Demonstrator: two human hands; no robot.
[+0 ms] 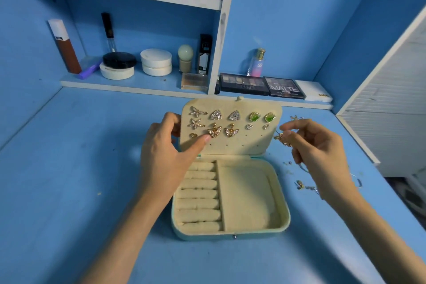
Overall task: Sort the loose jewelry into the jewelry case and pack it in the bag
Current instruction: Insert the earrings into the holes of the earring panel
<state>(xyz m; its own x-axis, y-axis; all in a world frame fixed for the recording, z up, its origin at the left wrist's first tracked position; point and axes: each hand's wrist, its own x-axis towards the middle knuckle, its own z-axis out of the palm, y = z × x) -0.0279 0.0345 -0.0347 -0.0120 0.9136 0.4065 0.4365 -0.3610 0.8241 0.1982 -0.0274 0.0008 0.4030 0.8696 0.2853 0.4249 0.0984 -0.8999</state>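
Jewelry case [207, 236] sits open on the blue table [69, 168], straight in front of the person, with its cream lid [232, 147] standing nearly upright at the far side. Earrings are pinned in rows on the lid's inner face: 2 starfish shapes [197, 112] at the left, 2 triangles [216, 115], 2 green-stoned pieces [254, 117], and 2 butterfly drops [214, 131] lower down. The left hand [166, 145] grips the lid's left edge, fingers behind it and the thumb tip pressed on the front just beside the left butterfly. The right hand [315, 145] hovers just right of the lid, thumb and forefinger pinching a gold earring [284, 139]. In the case's base, ring rolls [200, 193] fill the left side and 1 wide padded compartment [246, 198] takes the right. Loose jewelry [302, 185] lies scattered on the table to the right of the case, near the right wrist. Cosmetics stand on the shelf [138, 83] behind.
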